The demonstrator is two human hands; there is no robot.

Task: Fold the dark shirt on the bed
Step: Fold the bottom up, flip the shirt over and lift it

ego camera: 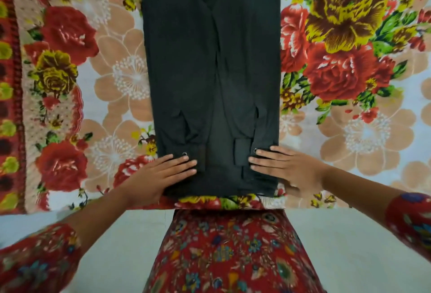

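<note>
we see the shirt lying lengthwise on the bed, running from its near edge away from us. our left hand rests on its near left corner, our right hand on its near right corner.

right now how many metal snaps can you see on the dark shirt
2. One snap sits just above the left hand fingertips; the other snap is at the right hand fingertips. Both are near the dark shirt hem; more may be hidden under folds.
</note>
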